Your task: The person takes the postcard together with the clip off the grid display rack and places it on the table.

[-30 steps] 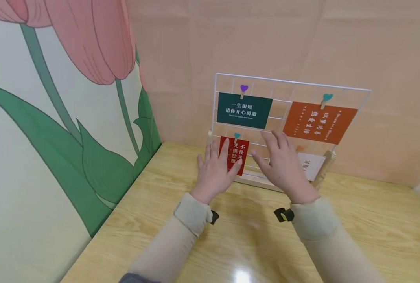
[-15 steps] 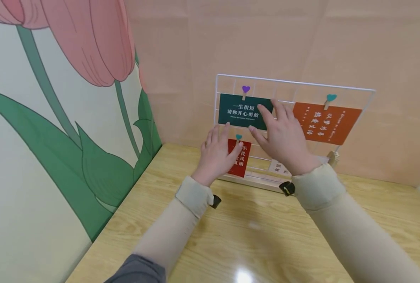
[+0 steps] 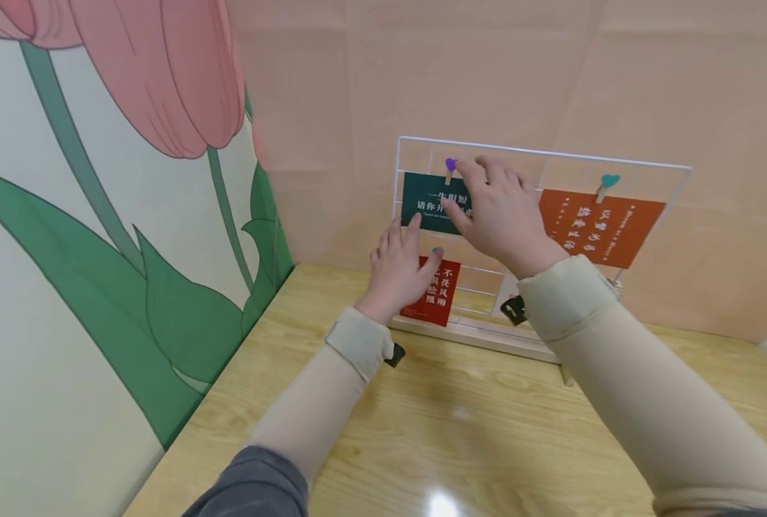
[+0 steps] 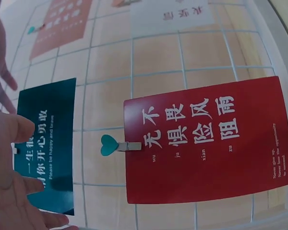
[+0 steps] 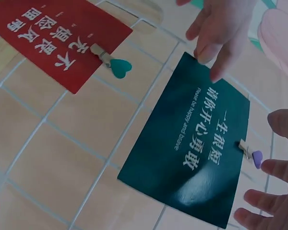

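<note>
Worktop [image 3: 461,431] foremost, leaving room before the base rail [image 3: 480,341]. Left grip [image 3: 396,269] fingers spread, holding nothing, in front of the red card [image 4: 209,143]. Right grip [image 3: 503,215] wide, thumb and finger near the purple clip [image 5: 257,158]; contact unclear. Step, I judge: a reach; next move would call for a pinch there. Green card [image 5: 197,139] hangs by that clip, upper left on wire grid [image 3: 545,152]. Strip of grid separates it from orange card [image 3: 606,222].

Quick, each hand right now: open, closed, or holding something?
Left hand: open, holding nothing, by the green card.
Right hand: open, holding nothing, near the purple heart clip.
</note>
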Demonstrator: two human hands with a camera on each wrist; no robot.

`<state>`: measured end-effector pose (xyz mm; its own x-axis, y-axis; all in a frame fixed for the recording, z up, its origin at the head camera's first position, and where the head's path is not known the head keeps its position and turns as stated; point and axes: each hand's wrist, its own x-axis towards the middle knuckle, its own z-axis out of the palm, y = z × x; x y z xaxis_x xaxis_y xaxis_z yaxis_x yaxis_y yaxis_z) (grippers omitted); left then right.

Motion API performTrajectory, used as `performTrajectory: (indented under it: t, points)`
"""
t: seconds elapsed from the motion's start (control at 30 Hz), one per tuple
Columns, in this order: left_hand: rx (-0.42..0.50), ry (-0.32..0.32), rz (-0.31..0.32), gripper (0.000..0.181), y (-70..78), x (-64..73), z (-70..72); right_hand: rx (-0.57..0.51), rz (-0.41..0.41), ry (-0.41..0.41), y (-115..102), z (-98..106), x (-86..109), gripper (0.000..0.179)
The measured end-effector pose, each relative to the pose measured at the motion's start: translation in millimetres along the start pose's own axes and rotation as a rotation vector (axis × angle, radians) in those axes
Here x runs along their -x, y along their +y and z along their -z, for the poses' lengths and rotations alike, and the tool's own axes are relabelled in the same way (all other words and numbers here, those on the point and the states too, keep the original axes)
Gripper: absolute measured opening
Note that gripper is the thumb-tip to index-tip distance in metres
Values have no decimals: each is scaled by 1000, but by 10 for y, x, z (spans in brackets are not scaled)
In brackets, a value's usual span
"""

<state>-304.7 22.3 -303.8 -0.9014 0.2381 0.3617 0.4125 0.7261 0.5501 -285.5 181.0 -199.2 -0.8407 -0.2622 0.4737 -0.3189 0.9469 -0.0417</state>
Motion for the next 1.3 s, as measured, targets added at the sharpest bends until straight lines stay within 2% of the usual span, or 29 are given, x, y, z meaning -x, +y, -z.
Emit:
performTrajectory:
  t: [0.17,0.4,0.7,0.93,1.07,1.2,1.3]
  points:
    - [90,17,-1,76,-30,-43,6,-62,-41,-52,-35,1,-99,67]
    - [193,109,-30,71,7,-104,22,-150,-97,-88,-16,93,-202,68]
    - [328,127,18,72,70,-198,72,-147,-120,-143,22,119,-300,59]
    - [361,127,37,69,95,-295,105,-175,-137,-132,56,110,-352,54]
    - [348,139,54,63,97,-328,117,-184,-137,-112,60,113,-371,54]
    - [320,164,79,56,90,-330,146,-204,-135,-95,52,106,-372,51]
    - [324,194,71,48,87,-342,164,-218,-141,-80,49,107,-369,50]
